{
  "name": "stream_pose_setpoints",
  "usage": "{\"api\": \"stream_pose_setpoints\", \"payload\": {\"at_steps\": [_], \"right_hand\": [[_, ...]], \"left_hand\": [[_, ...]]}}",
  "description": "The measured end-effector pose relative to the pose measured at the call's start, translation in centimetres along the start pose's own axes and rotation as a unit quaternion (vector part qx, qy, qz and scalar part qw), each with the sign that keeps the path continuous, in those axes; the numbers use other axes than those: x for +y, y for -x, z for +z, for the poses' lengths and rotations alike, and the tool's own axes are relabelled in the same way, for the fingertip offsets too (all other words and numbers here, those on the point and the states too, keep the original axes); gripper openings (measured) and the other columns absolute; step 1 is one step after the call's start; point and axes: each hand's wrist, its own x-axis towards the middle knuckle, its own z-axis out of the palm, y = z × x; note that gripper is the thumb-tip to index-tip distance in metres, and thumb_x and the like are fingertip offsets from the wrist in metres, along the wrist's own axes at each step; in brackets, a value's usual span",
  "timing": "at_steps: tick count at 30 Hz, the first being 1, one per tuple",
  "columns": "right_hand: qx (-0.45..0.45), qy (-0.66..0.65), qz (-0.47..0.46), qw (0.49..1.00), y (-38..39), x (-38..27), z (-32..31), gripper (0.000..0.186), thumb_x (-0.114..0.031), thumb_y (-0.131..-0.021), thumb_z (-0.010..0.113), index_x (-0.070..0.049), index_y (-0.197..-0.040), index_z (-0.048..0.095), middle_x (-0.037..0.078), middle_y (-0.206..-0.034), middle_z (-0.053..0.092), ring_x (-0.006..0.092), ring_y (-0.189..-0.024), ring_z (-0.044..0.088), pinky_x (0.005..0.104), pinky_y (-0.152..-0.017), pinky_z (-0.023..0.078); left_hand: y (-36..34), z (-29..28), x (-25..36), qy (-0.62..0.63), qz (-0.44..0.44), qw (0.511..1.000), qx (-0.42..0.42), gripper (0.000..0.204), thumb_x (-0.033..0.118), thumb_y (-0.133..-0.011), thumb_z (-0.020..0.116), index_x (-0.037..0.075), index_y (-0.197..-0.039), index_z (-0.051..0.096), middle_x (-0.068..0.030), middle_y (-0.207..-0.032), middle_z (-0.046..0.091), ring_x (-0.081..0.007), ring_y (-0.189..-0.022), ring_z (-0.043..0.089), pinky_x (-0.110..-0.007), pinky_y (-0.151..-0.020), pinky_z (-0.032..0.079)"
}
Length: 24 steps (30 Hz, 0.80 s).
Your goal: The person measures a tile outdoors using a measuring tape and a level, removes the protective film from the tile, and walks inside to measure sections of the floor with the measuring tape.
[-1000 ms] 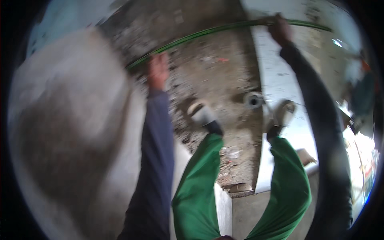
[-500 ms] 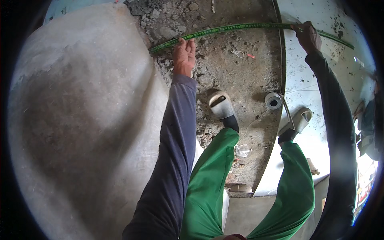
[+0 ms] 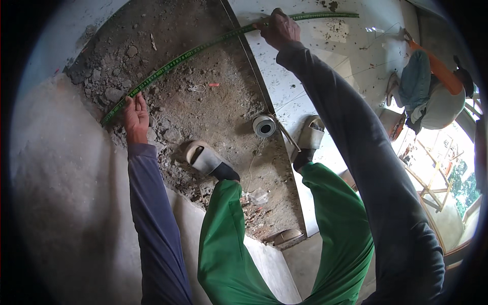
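A green measuring tape [image 3: 203, 47] stretches in a gentle curve above the rubble strip, from the concrete wall at the left onto the white tiles at the right. Near its left end, my left hand [image 3: 136, 117] pinches the tape between thumb and fingers. Farther right, over the tiles' edge, my right hand [image 3: 279, 30] is closed around the tape, palm hidden from view. Beyond that hand a length of tape continues to the right. Both arms are stretched out, wide apart.
A roll [image 3: 264, 126] of string or wire stands by my feet, next to a thin rod [image 3: 287, 135]. Loose rubble [image 3: 114, 76] covers the strip. A large concrete surface [image 3: 66, 193] rises at left. Another person [image 3: 432, 86] crouches at the right, near wooden frames [image 3: 434, 178].
The view has swung to the right, so the tape and both hands appear farther left. The other person now shows more fully. Both hands keep their hold on the tape.
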Motion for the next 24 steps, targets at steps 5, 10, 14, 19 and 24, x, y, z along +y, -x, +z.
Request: {"api": "stream_pose_setpoints", "payload": {"at_steps": [5, 10, 14, 19, 24], "right_hand": [[-0.005, -0.009, -0.012, 1.0, 0.9, -0.3, 0.0, 0.046, -0.047, -0.085, 0.078, -0.004, -0.1, 0.069, 0.012, -0.103, 0.067, 0.0352, -0.098, 0.068, 0.0464, -0.083, 0.052], [-0.029, -0.042, 0.017, 0.999, 0.6, -1.1, -0.6, 0.045, -0.045, -0.085, 0.078, -0.004, -0.101, 0.069, 0.012, -0.105, 0.066, 0.0357, -0.098, 0.068, 0.0463, -0.084, 0.052], [-0.026, -0.022, -0.014, 0.999, 0.9, -1.2, -1.2, 0.046, -0.044, -0.084, 0.079, -0.002, -0.102, 0.068, 0.013, -0.103, 0.067, 0.0364, -0.096, 0.068, 0.0464, -0.081, 0.053], [-0.048, -0.029, 0.003, 0.998, 0.6, -1.0, -1.1, 0.042, -0.041, -0.085, 0.079, -0.001, -0.098, 0.073, 0.016, -0.106, 0.067, 0.0374, -0.099, 0.069, 0.0459, -0.088, 0.053], [-0.001, -0.03, -0.011, 0.999, 0.3, -1.0, -0.5, 0.044, -0.045, -0.084, 0.079, -0.003, -0.096, 0.071, 0.018, -0.093, 0.072, 0.0403, -0.09, 0.07, 0.0487, -0.079, 0.055]], "left_hand": [[0.9, 0.0, -0.4, -0.004, 0.001, 1.0, 0.016, 0.039, 0.024, -0.093, 0.075, 0.0, -0.121, 0.06, -0.0146, -0.12, 0.068, -0.0248, -0.116, 0.066, -0.032, -0.096, 0.058], [-0.3, -1.0, 0.5, -0.003, 0.005, 1.0, 0.0, 0.035, 0.021, -0.094, 0.073, 0.0, -0.119, 0.061, -0.0141, -0.12, 0.069, -0.0246, -0.114, 0.067, -0.032, -0.097, 0.058], [0.0, -0.9, -0.3, 0.003, 0.001, 1.0, -0.023, 0.034, 0.021, -0.094, 0.073, 0.0, -0.119, 0.062, -0.0145, -0.119, 0.069, -0.0246, -0.113, 0.067, -0.032, -0.097, 0.058], [0.2, -0.3, -0.4, 0.003, -0.004, 1.0, -0.001, 0.035, 0.022, -0.096, 0.071, -0.002, -0.12, 0.06, -0.0147, -0.119, 0.069, -0.0248, -0.113, 0.067, -0.033, -0.096, 0.058], [1.0, 0.9, -0.2, 0.005, 0.003, 0.999, 0.045, 0.028, 0.017, -0.099, 0.066, -0.001, -0.119, 0.058, -0.0149, -0.118, 0.068, -0.0252, -0.111, 0.067, -0.033, -0.094, 0.059]]}}
